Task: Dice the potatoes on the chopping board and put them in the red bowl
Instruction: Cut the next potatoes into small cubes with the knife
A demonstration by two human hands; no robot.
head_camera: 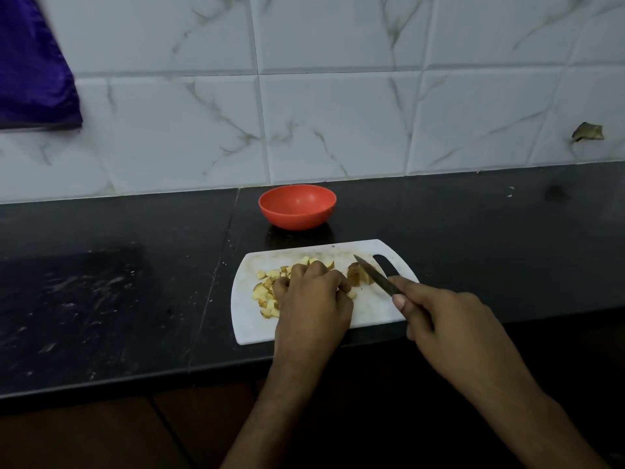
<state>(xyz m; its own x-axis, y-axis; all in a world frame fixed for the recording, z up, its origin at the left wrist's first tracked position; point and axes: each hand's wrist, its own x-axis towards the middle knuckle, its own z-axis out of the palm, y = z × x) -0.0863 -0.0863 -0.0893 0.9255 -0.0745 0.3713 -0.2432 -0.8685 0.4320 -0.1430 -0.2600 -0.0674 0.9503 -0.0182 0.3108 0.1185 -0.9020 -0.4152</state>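
left hand [313, 296] hiding some potato dice [267, 292], knife handle hidden in right hand [449, 330]

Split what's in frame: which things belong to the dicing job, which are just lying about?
Job:
chopping board
diced potato pieces
uncut potato chunk
knife, held by right hand
left hand, curled over the pieces
red bowl, nothing in it yet

Lying about:
purple cloth, hanging on the wall
black counter

The picture is dim and soft; the black stone tabletop [101, 299] shows faint glare, edges slightly curved.
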